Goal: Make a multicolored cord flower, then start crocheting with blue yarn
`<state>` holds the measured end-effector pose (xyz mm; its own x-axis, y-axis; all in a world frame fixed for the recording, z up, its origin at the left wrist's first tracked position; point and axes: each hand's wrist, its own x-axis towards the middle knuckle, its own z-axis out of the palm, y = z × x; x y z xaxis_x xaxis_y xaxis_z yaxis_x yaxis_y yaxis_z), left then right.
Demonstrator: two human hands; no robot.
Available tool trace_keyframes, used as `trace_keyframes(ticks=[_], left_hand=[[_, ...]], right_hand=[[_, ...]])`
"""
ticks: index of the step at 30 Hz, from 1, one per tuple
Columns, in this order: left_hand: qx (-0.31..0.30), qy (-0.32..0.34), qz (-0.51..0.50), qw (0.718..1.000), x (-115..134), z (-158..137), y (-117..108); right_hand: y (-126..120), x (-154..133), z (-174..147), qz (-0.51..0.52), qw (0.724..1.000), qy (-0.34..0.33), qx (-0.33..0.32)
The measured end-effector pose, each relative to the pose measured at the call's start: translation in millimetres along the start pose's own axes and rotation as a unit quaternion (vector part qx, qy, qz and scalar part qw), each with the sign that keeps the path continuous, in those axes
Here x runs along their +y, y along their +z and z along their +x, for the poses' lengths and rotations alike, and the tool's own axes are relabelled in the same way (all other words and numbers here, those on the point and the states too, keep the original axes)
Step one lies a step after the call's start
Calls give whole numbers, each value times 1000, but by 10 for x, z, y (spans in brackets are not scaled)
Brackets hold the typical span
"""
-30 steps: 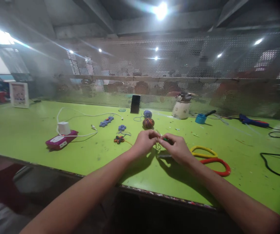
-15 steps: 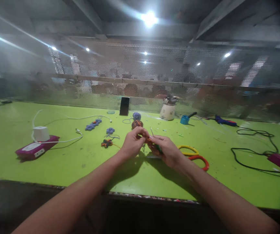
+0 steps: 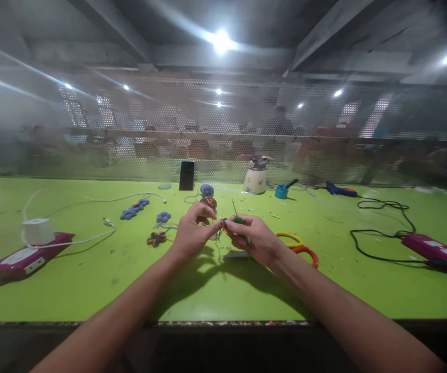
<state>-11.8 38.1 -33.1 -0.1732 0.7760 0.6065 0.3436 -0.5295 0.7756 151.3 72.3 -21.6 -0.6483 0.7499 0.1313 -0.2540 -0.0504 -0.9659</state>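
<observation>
My left hand (image 3: 195, 230) has its thumb against a small piece of multicoloured crochet work (image 3: 223, 224), with the index finger raised and curved apart from the thumb. Whatever its other fingers grip is partly hidden. My right hand (image 3: 256, 235) is closed round a crochet hook (image 3: 238, 220) with a green handle, its thin metal shaft pointing up. The right fingertips meet the work too. Just behind my left hand sits a ball of orange-and-dark yarn (image 3: 208, 202), with a blue yarn ball (image 3: 207, 190) beyond it. Scissors (image 3: 305, 253) with yellow and red handles lie beside my right hand.
Left on the green table (image 3: 102, 295) are a dark-and-orange crochet flower (image 3: 156, 238), blue flowers (image 3: 163, 217), a joined strip (image 3: 135, 209) and a purple power strip (image 3: 32, 256). Behind stand a phone (image 3: 186, 176), a jug (image 3: 255, 178) and a blue pot (image 3: 281, 192); a glue gun (image 3: 340, 189) lies right.
The view has shifted, so the table things appear further left. My left index finger has lifted away from the thumb, and more of the hook's green handle shows in my right hand.
</observation>
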Motion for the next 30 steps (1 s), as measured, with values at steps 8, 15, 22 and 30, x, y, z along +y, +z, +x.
trace_keyframes(ticks=[8,15,22,30], left_hand=[[-98,-116,-136,979,118,-3,-40],[-162,-254,-300,905,141,-7,-116],[-153,-313,-305,886,97,-4,-101],[-165,-271,-292,902,104,6,-114]], right_hand=[[-54,17,21,2,1000,-3,-13],[-23,-26,7,-97,993,-65,26],[-76,-17,29,-171,981,-90,34],[-166,-53,33,-68,996,-29,-41]])
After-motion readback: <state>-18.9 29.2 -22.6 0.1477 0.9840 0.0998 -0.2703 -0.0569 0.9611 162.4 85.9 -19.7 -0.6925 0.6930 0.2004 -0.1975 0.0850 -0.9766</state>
